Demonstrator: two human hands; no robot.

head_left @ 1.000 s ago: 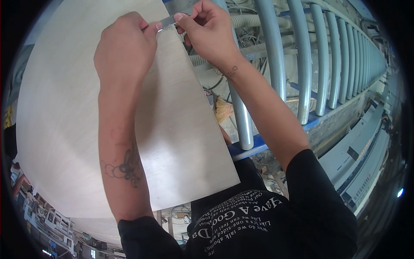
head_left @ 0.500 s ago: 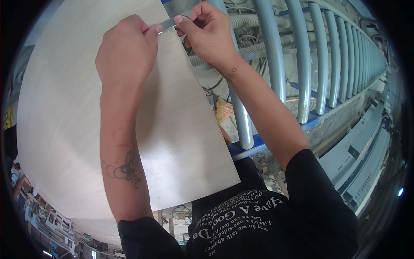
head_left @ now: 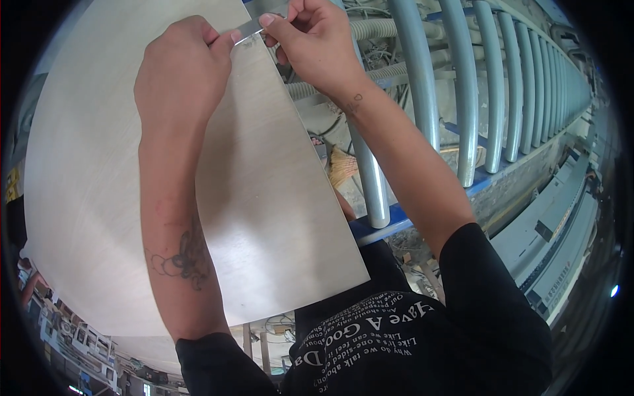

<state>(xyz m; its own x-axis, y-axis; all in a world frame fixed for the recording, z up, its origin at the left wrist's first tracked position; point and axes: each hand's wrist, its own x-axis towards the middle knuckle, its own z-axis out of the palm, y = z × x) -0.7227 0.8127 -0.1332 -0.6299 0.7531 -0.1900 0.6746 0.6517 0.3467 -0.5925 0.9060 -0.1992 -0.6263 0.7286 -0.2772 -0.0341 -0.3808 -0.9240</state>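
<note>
Hands meet at the top centre of the head view — the left hand [head_left: 181, 72] and right hand [head_left: 310, 39] each pinch an end of a short grey strip of tape [head_left: 247, 30] between thumb and fingertips, fingers curled closed. That strip lies at the upper edge of a large pale wood veneer sheet [head_left: 99, 198] filling the left half of the frame. Grey-blue curved pipes [head_left: 422, 99] run along the upper right — beside a blue frame rail [head_left: 383, 228].
</note>
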